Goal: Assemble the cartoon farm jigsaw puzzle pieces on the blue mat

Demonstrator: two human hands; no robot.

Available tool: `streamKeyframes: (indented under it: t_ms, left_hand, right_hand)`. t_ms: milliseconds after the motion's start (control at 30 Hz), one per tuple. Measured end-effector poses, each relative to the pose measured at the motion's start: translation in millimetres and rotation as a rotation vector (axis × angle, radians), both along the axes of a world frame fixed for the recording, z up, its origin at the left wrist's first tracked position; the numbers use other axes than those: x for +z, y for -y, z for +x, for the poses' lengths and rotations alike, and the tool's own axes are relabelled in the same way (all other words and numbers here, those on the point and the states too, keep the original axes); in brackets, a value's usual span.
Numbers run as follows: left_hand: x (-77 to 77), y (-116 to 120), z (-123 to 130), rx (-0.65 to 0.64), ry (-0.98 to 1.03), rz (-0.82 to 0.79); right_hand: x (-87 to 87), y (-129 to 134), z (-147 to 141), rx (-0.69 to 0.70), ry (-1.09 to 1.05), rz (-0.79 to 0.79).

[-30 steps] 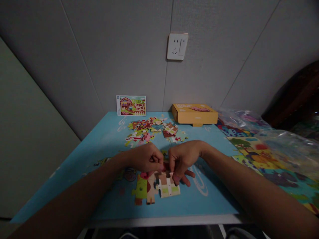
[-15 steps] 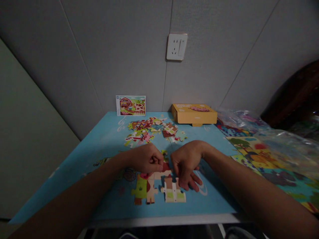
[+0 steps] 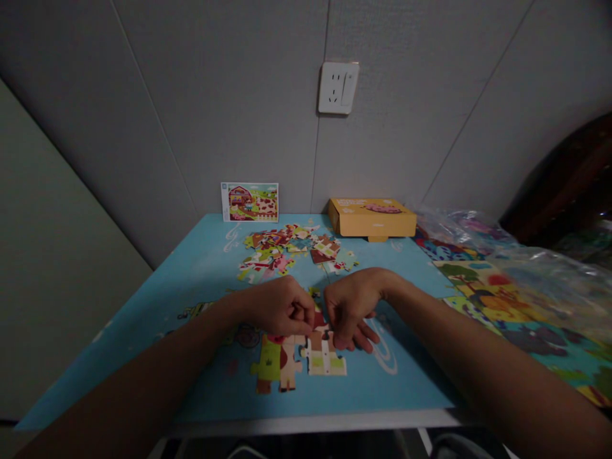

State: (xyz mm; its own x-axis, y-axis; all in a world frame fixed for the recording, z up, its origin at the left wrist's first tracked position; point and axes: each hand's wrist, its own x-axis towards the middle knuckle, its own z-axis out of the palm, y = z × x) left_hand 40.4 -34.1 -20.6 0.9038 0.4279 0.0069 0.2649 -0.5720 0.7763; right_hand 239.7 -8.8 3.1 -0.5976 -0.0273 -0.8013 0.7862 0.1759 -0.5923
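My left hand (image 3: 285, 306) is curled, its fingertips pressed on the upper part of the partly joined puzzle (image 3: 270, 362). With thumb and forefinger, my right hand (image 3: 352, 310) pinches the upper right edge of a puzzle piece with a white fence (image 3: 326, 358); its other fingers spread over the table. The fence piece lies just right of the cow-leg pieces, its top against the brown pieces; whether it interlocks is hidden by my fingers. Behind my hands lies a pile of loose puzzle pieces (image 3: 272, 248).
A farm picture card (image 3: 253, 203) leans on the wall at the back of the blue table (image 3: 191, 255). Right of it sits a yellow box (image 3: 375, 220). Other puzzle pictures (image 3: 502, 299) and clear plastic bags (image 3: 564, 287) cover the right side.
The fence piece has moved up and left, closer to the joined pieces, together with my right hand. My left hand has stayed nearly in place.
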Motion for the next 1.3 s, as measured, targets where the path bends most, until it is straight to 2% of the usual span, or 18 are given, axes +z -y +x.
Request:
streamKeyframes:
  t_ms: [233, 500, 933, 1300]
  left_hand:
    - [2.3, 4.2, 2.5, -0.022, 0.002, 0.098]
    - [5.5, 9.9, 3.8, -0.048, -0.014, 0.091]
    - [7.2, 8.7, 3.4, -0.015, -0.031, 0.095]
    - [11.3, 12.6, 6.0, -0.043, -0.033, 0.098]
  right_hand:
    - [0.3, 1.0, -1.0, 0.011, -0.003, 0.014]
    - [6.6, 10.7, -7.2, 0.039, 0.048, 0.004]
    - [0.2, 11.4, -9.5, 0.121, 0.088, -0.041]
    - [-1.7, 9.4, -11.4, 0.125, 0.106, -0.036]
